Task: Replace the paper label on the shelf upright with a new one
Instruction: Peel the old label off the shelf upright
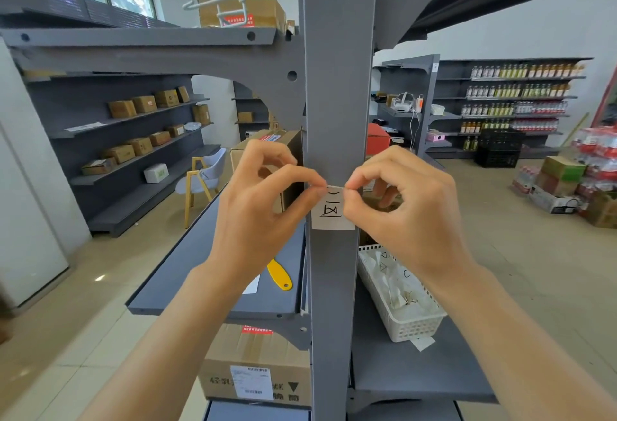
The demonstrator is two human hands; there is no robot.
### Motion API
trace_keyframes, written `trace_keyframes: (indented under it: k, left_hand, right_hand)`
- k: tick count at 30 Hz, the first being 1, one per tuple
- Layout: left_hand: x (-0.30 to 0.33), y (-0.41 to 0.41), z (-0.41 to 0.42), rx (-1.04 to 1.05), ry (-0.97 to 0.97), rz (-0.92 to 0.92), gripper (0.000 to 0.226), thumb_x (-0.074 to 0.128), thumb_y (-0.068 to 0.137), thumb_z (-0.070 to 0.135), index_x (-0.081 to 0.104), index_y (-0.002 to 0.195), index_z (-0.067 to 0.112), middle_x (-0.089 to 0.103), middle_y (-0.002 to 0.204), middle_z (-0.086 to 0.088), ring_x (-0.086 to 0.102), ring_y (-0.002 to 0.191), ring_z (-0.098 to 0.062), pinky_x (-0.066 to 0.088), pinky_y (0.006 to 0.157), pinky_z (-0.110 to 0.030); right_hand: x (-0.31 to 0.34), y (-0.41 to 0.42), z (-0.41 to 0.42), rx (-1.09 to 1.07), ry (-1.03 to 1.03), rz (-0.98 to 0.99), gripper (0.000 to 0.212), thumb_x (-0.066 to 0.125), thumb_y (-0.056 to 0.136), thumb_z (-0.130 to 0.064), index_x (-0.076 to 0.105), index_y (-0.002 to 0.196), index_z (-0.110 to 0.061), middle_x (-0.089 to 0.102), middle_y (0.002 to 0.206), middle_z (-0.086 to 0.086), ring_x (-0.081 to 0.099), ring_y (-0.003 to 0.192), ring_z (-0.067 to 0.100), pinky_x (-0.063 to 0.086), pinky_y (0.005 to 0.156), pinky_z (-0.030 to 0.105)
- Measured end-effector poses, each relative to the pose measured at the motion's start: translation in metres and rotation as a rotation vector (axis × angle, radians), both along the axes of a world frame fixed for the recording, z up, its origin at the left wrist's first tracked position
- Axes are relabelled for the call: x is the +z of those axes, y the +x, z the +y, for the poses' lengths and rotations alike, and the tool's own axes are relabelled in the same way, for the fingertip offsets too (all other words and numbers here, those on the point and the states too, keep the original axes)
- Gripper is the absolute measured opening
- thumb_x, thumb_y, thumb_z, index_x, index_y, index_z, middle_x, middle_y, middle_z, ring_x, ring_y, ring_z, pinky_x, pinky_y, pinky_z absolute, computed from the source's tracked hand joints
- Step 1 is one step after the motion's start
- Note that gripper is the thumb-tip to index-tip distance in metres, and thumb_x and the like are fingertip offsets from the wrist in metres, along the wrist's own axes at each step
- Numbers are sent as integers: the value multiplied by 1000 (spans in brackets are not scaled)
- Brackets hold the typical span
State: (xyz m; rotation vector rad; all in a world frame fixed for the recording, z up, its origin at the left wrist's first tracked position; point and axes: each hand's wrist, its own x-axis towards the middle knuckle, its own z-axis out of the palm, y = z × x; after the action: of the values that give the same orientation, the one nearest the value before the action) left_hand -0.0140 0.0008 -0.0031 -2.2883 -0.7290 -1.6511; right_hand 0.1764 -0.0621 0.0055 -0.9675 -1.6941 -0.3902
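Note:
A small white paper label (332,215) with black handwriting hangs on the front of the grey shelf upright (335,86), at chest height. My left hand (263,207) pinches the label's top left corner between thumb and forefinger. My right hand (404,207) pinches its top right corner the same way. The label's lower part lies flat against the upright; its top edge curls slightly forward between my fingertips.
A white plastic basket (414,323) holding several paper slips sits on the grey shelf to the right of the upright. A yellow scraper (279,275) lies on the left shelf. Cardboard boxes (257,367) stand below and behind. Stocked shelves line the far walls.

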Motion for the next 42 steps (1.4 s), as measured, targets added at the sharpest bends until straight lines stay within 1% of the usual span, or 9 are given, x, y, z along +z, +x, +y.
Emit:
trace_keyframes:
  k: [6,10,14,22,25,29,34,37,42]
  left_hand:
    - [-2,4,-8,-46,14,60,7,77,87,11,73,93,9,70,105,-5,59,102,-17,43,89,-18]
    - [-5,5,-11,-34,1,41,6,75,87,13,74,93,10,71,87,-1,53,92,-14,43,77,-20]
    - [-7,5,-12,-52,39,-4,8,75,86,16,77,92,10,66,85,6,53,89,-15,46,73,-23]
    - [-9,4,-9,-139,-21,-77,43,77,86,21,60,125,20,53,121,5,47,114,4,46,89,-18]
    - [-6,2,-10,-159,-53,-92,54,76,86,25,47,131,18,54,119,30,54,106,6,44,86,-16]
    - [-5,4,-13,-148,-19,-75,39,78,83,21,56,109,0,44,114,52,51,101,19,41,80,-8]
    - [-6,6,-13,-240,-110,-119,42,73,88,22,37,109,19,59,109,27,62,97,2,45,71,-16]
    - [0,7,-14,-255,-106,-136,33,75,88,21,49,110,22,57,108,23,62,101,-8,44,76,-11]
    - [15,9,-14,-213,-4,-17,23,78,85,17,72,107,23,65,92,20,54,92,-24,46,81,-29]
  right_hand:
    - [1,10,-7,87,-174,61,44,86,78,-37,69,117,-23,64,99,-7,58,70,18,50,58,27]
    - [-3,12,-1,109,-180,-1,11,84,83,-25,80,92,-20,65,90,-5,58,62,20,49,55,39]
    - [-3,11,-1,158,-182,26,5,81,86,-19,79,88,-15,75,90,-4,69,65,21,55,58,39]
    - [-8,6,-4,174,-181,77,9,77,90,-21,77,94,-13,78,81,-5,75,70,13,60,59,39]
    - [-8,4,-4,202,-169,115,11,77,89,-21,78,95,-12,79,83,-3,77,75,13,61,61,41]
    - [-8,-1,-7,250,-188,188,13,78,88,-20,76,99,-14,78,81,-10,77,76,11,62,64,35]
    - [13,-2,-16,317,-130,378,31,74,92,-11,53,104,-32,77,83,2,75,74,22,57,56,33]
    - [22,0,-11,285,-214,333,22,71,95,-14,56,94,-30,73,81,3,75,80,20,58,56,27]
    - [29,4,-9,285,-311,228,23,68,96,-12,72,97,-34,75,91,-4,66,79,28,56,71,48]
